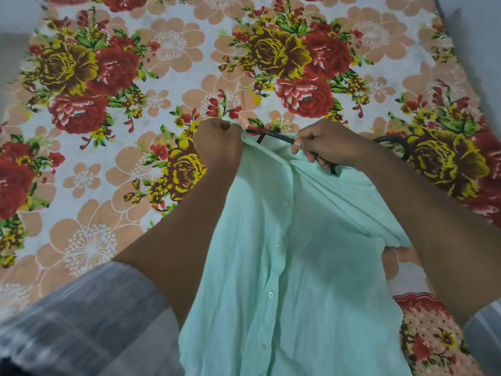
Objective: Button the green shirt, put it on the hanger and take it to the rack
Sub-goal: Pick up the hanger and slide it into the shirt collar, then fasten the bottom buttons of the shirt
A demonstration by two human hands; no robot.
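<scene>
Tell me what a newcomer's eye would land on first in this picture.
First, the pale green shirt, buttoned down its front, held up in the centre foreground. Above it, the left hand pinches the shirt's top edge while the right hand has its grip on a black hanger at the collar. Behind everything spreads the bold floral bedsheet.

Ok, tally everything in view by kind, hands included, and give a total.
Hands: 2 (left hand, right hand)
Green shirt: 1
Black hanger: 1
Floral bedsheet: 1
Total: 5
</scene>
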